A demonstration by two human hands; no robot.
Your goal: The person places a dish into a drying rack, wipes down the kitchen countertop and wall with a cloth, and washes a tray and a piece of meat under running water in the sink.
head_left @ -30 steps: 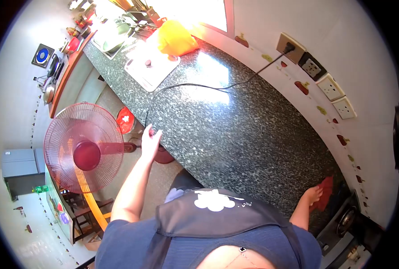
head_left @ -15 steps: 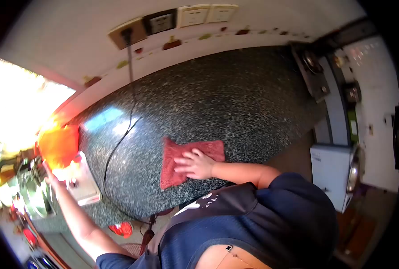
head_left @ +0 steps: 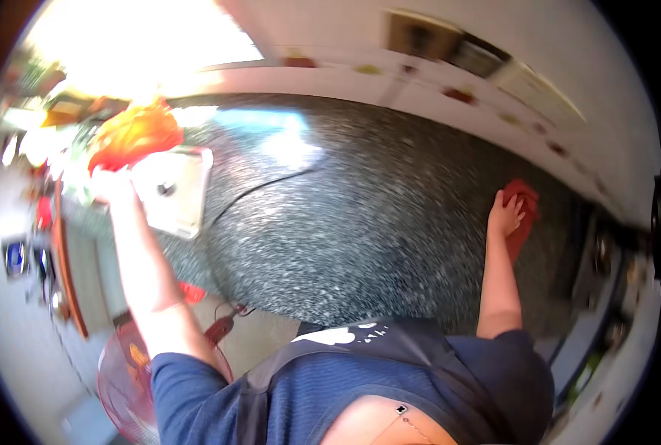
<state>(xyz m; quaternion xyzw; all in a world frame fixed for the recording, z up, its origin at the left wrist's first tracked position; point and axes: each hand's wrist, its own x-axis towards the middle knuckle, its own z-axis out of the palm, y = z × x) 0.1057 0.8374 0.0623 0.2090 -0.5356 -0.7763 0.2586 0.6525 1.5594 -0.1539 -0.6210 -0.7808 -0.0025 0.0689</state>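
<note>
My right hand (head_left: 505,215) presses a red cloth (head_left: 522,194) onto the dark speckled countertop (head_left: 345,230), far over on the right side. Its fingers are bent over the cloth, which is bunched up and hangs down past the wrist. On the left, my left hand (head_left: 112,184) is at the lower edge of an orange plastic bag (head_left: 134,137). Glare and blur wash out its fingers, so I cannot tell how they close. Beside that hand a white tray-like board (head_left: 186,200) lies on the counter with a small dark thing on it.
A black cable (head_left: 260,194) runs across the counter. Wall sockets (head_left: 423,35) sit at the back, and a bright window (head_left: 145,44) is at the upper left. A stove (head_left: 601,256) stands at the right end. Below the counter is a transparent reddish basket (head_left: 123,378).
My right hand has carried the cloth from the counter's middle to its far right, and the cloth has gone from spread out to bunched. My view has turned; the left hand stays by the orange bag.
</note>
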